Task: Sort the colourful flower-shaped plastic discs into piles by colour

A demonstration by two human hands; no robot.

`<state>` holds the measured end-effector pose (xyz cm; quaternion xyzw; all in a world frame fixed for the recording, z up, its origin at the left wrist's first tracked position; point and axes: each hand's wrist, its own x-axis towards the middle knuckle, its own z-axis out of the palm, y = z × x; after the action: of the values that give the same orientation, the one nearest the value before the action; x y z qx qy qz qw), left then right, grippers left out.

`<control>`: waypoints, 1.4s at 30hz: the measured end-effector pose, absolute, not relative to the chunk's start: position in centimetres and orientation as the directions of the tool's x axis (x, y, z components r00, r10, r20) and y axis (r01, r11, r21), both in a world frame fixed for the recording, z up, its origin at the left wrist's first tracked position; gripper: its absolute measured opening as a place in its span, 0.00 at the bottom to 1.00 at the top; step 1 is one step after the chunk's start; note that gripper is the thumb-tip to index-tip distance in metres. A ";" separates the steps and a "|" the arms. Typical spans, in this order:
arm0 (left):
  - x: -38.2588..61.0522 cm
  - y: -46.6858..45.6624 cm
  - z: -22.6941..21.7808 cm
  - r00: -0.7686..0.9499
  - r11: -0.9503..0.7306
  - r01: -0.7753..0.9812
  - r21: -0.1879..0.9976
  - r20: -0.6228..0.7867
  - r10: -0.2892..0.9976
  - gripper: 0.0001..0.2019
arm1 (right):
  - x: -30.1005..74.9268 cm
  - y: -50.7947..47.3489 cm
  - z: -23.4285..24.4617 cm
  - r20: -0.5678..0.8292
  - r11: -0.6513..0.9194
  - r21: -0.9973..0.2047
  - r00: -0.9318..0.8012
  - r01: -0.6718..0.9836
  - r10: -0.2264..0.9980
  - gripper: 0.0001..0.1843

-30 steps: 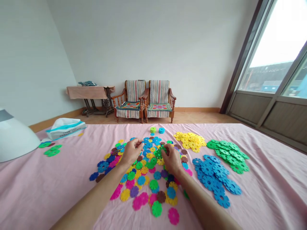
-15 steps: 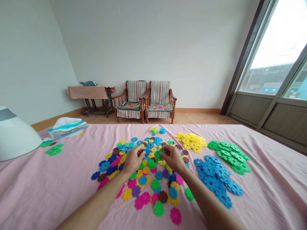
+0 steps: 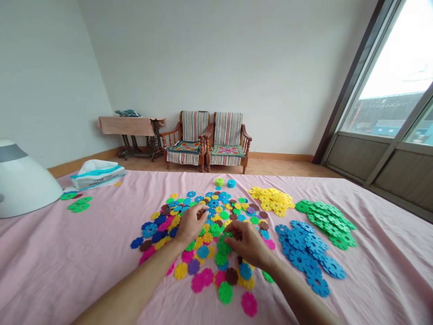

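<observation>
A mixed pile of flower-shaped plastic discs (image 3: 216, 280) in many colours lies on the pink cloth (image 3: 101, 253) in front of me. My right hand (image 3: 248, 243) rests over the middle of the pile with its fingers pinched on green discs (image 3: 223, 246). My left hand (image 3: 191, 225) lies curled on the pile a little farther away, its fingertips touching discs; what it holds is hidden. Sorted heaps lie to the right: yellow discs (image 3: 270, 201), green discs (image 3: 324, 221) and blue discs (image 3: 307, 250).
A white rounded object (image 3: 20, 185) stands at the far left, with a tissue pack (image 3: 98, 174) and a few green discs (image 3: 77, 205) near it. Two striped wooden armchairs (image 3: 206, 142) and a small table (image 3: 130, 133) stand against the far wall. A large window (image 3: 395, 85) fills the right.
My right hand has drawn back toward me across the pile with green discs in its fingers. My left hand has shifted slightly nearer as well.
</observation>
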<state>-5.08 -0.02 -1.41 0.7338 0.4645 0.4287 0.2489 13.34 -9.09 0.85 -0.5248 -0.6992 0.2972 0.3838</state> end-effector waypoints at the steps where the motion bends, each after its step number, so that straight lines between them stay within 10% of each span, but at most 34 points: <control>1: -5.1 -0.1 -1.4 0.199 -0.443 0.467 0.765 0.397 0.896 0.08 | 13.5 -9.2 1.0 0.227 0.277 -0.811 -0.159 0.515 0.961 0.05; 11: -5.0 -0.1 -0.9 0.151 -0.388 0.395 0.832 0.358 0.921 0.10 | 19.8 -7.0 0.5 0.276 0.195 -0.931 0.250 0.308 0.928 0.18; 23: -4.6 -0.9 -0.8 0.258 -0.482 0.448 0.752 0.408 0.876 0.08 | 18.7 -7.8 0.1 0.258 0.219 -0.785 -0.016 0.580 0.966 0.07; 42: -5.1 -0.7 -1.0 0.260 -0.448 0.616 0.648 0.370 0.892 0.09 | 21.1 -6.5 -0.7 0.290 0.141 -0.874 0.267 0.465 0.919 0.16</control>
<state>-5.06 -0.69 -1.01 0.7704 0.4892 0.3616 0.1908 21.13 -6.46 -0.74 -0.6157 -0.5621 0.2249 0.5043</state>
